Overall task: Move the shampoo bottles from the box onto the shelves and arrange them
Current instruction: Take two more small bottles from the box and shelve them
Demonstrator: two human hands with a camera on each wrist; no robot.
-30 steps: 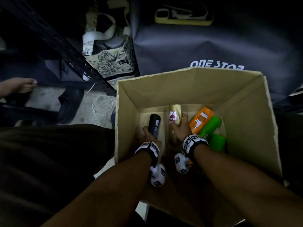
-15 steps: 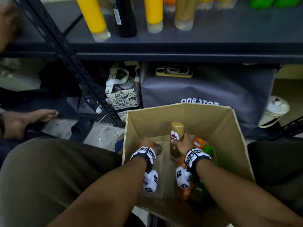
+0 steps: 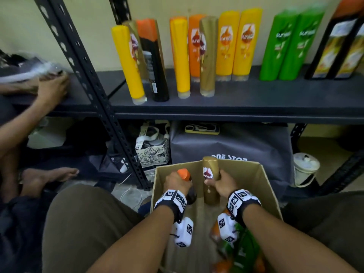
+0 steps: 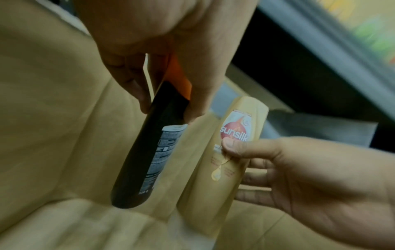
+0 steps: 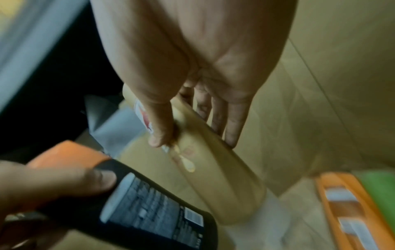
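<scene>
Gripping one bottle in each hand, the person has both inside the cardboard box [image 3: 266, 186], near its far wall. Left hand [image 3: 176, 183]: fingers curled round the upper part of the black bottle [image 3: 190, 191], just under its orange cap; in the left wrist view the body hangs down, tilted, bottom clear of the box floor. Right hand [image 3: 223, 183]: thumb on the front label and fingers behind the gold bottle [image 3: 209, 180], which stands close to upright, its top above the box rim. The two bottles are just beside each other; whether they touch cannot be told.

More bottles, orange and green, lie low in the near right corner of the box, under the right wrist.

Beyond and above the box runs the dark shelf [image 3: 236, 103], already carrying upright rows: yellow, gold, orange, green, black. A black bottle stands on the shelf's left part, a gold one near its middle.

Judgement: the shelf lies forward and up from both hands. Long axes are already roughly vertical, so little turning is needed. Left hand suits the left black slot, right hand the gold.

At far left, another person's hand [image 3: 52, 88] rests on the neighbouring shelf.
</scene>
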